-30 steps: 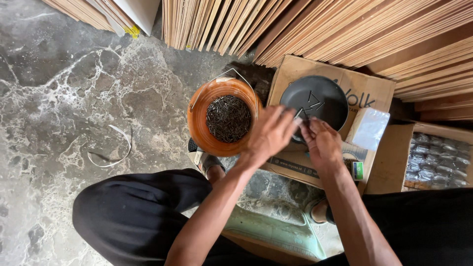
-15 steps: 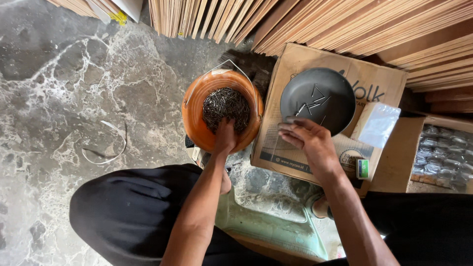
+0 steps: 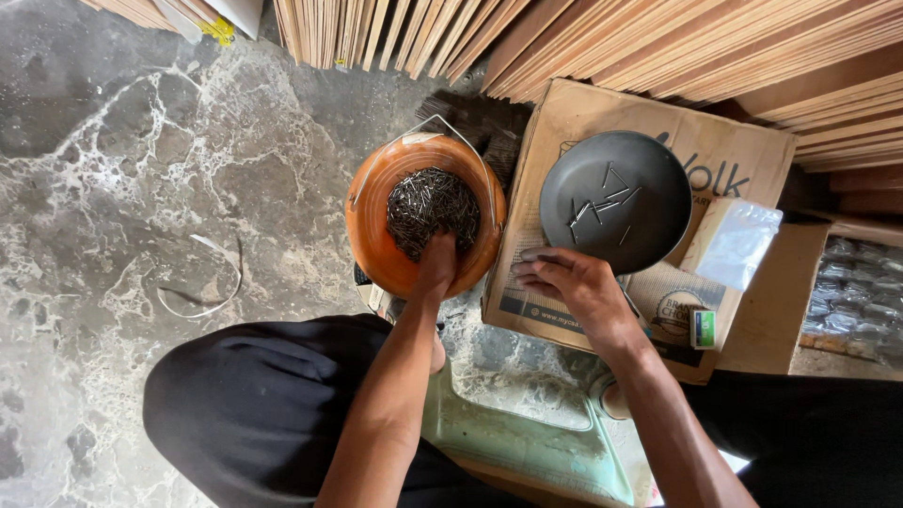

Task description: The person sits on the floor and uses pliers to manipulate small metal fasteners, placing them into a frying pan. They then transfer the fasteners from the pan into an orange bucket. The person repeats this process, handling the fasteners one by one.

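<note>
- Two hands work over two dishes on a marbled stone floor [image 3: 122, 188]; a thin wire loop [image 3: 202, 282] lies well to the left of everything.
- Orange bowl [image 3: 376, 221], holding a dark heap of small nails [image 3: 428, 202], has the left hand [image 3: 435, 263] dug into the near edge of the heap. Its fingers are buried among the nails, so I cannot tell whether they are closed on any.
- Sharp points could prick the buried fingers, and the bowl, set close against the knee, might tip if pressed down at its rim.
- Right hand [image 3: 569, 282] rests on the cardboard box [image 3: 564, 113] just below the black pan [image 3: 649, 216], fingers curled narrow, nothing visibly held.
- A few loose nails lie in the pan; a knock on its rim could slide it off the box.
- Plywood sheets [image 3: 602, 38] lean behind, hemming in both dishes.
- A clear plastic bag [image 3: 738, 245] lies right of the pan, and a carton of packets [image 3: 861, 292] sits at the far right.
</note>
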